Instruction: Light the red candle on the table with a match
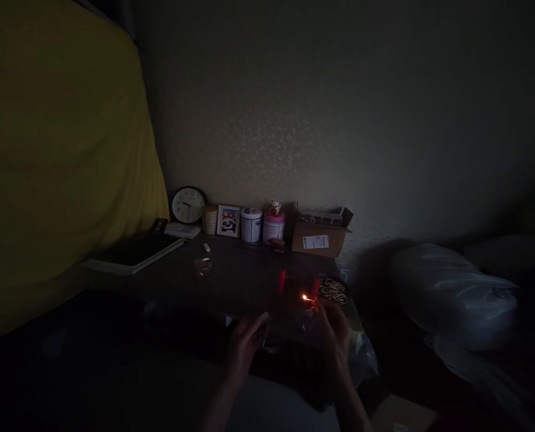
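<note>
My right hand point(334, 329) pinches a burning match point(310, 299), its small flame pointing left. Two red candles point(282, 281) stand upright on the dark table point(245, 270), with no flame on either. The right-hand candle point(315, 286) is just behind the match. My left hand point(246, 343) is in front of the table's near edge with its fingers curled together. A pale edge shows at its fingertips, but the dark hides what it grips.
A dish of thin sticks point(333, 290) lies right of the candles. Along the wall are a clock point(188, 204), a panda picture point(228, 221), two tins point(251, 225) and an open cardboard box point(319, 237). A dark book point(135, 255) lies left; a plastic bag point(451, 294) bulges at right.
</note>
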`<state>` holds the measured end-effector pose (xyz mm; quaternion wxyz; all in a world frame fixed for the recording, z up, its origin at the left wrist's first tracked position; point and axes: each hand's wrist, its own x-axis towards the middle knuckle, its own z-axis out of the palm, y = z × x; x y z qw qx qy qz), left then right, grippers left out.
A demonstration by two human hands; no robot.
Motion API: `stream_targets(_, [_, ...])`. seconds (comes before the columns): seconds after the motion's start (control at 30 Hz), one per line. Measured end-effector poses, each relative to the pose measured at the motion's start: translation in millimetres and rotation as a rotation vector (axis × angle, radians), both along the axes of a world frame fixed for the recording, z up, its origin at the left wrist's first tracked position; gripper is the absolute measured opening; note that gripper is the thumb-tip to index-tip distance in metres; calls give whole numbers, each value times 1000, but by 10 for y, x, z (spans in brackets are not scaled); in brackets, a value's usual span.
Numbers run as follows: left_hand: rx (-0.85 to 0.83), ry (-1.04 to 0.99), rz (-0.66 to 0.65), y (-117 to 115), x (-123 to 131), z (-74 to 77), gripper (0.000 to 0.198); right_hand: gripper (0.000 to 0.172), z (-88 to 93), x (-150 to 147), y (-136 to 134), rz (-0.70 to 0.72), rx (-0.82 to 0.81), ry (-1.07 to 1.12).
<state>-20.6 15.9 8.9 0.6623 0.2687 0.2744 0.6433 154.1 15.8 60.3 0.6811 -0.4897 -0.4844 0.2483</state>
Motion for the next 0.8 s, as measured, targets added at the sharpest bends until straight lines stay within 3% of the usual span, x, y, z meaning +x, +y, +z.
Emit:
stream_targets(0.23, [0, -20, -9, 24, 3, -32, 22, 28, 138, -38, 91, 4, 10, 19])
stream_targets(0.8, [-37, -1, 7, 0, 14, 4, 23, 24, 240, -127, 360, 54, 76, -51])
